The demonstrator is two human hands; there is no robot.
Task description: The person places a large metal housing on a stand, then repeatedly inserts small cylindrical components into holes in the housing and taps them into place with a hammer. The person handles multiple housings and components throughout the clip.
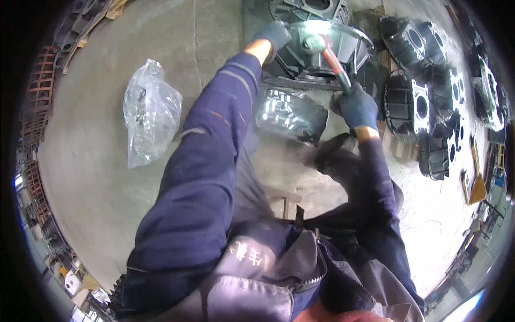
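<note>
A dark cast metal housing (279,56) with a wide curved rim lies at the far middle of the floor. My left hand (276,36), in a dark glove, is closed at its left edge; the fingertips are partly hidden. My right hand (358,110), also gloved, grips a hammer (333,61) by its red and dark handle. The hammer's rounded, pale head is over the middle of the housing; I cannot tell whether it touches. Just on the near side of the housing, a dark tray (317,121) holds several short, shiny metal sleeves (279,107).
A clear plastic bag (153,112) with things inside lies on the floor at the left. Another housing (319,6) is beyond the worked one. Several dark housings (405,102) with round openings are grouped at the right. My boot (335,155) is near the tray.
</note>
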